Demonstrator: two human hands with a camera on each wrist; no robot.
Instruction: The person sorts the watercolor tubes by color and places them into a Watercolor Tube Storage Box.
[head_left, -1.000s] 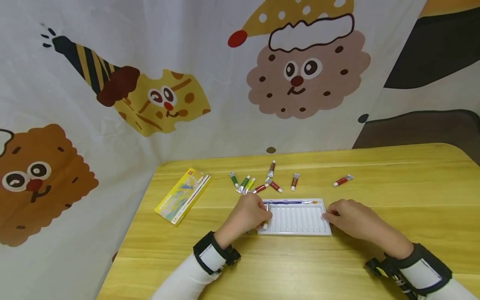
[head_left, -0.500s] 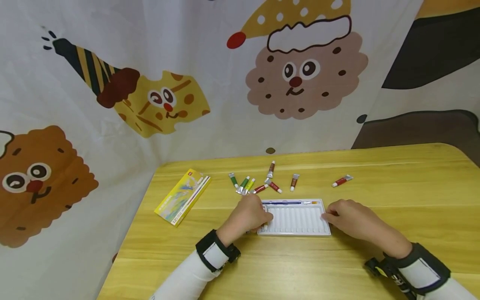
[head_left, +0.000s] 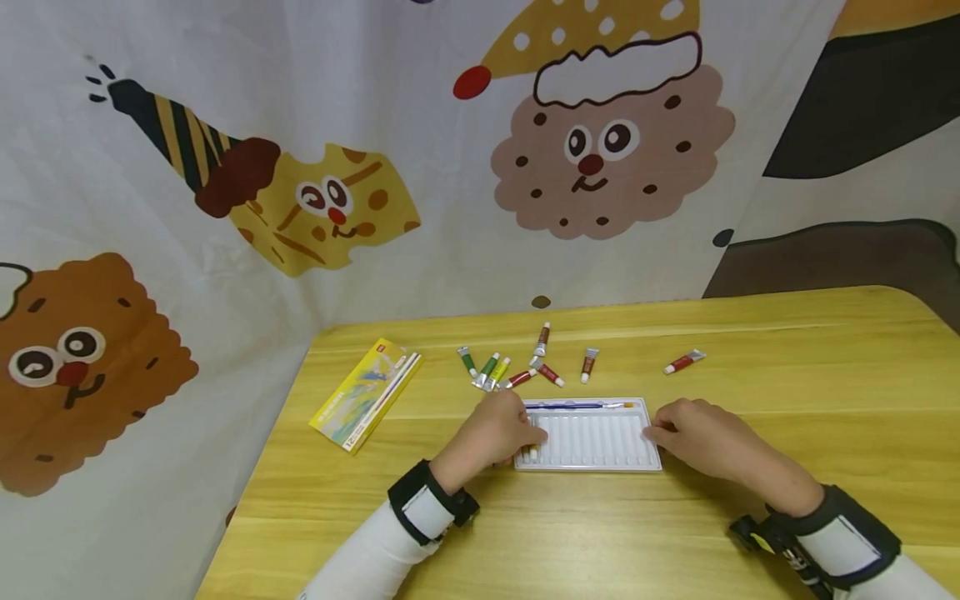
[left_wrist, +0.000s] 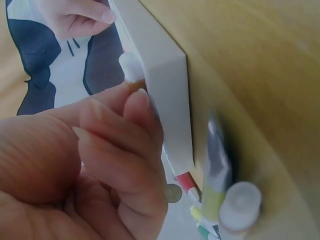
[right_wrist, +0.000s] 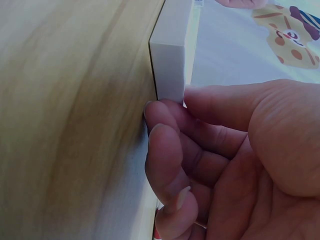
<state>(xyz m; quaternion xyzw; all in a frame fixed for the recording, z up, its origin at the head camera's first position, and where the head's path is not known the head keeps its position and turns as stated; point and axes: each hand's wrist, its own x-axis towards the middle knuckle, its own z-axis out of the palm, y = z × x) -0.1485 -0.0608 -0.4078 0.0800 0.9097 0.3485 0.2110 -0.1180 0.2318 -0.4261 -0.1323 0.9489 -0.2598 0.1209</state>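
On the tabletop (head_left: 585, 525), a yellow box (head_left: 365, 396) lies slantwise near the left edge. Further right, towards the far edge, a dark green tube (head_left: 467, 360), a lighter green tube (head_left: 489, 365) and a yellow tube (head_left: 499, 370) lie close together. Nearer the front edge, a silver-and-yellow tube (left_wrist: 217, 170) rests just outside the left end of a white tray (head_left: 600, 442). There the left hand (head_left: 497, 429) pinches a white-capped tube (left_wrist: 131, 67) between thumb and forefinger; its capped end shows inside the tray, though the exact slot is hidden. A blue-handled paintbrush (head_left: 573, 406) lies along the tray's far side. Beyond it, nearer the tabletop's far edge, are two red tubes (head_left: 550, 372), a brown tube (head_left: 543, 339), a reddish-brown tube (head_left: 590, 364) and, well apart, another red tube (head_left: 684, 361). The right hand (head_left: 705, 439) pinches the tray's right end, thumb on the rim, fingers against its outer side.
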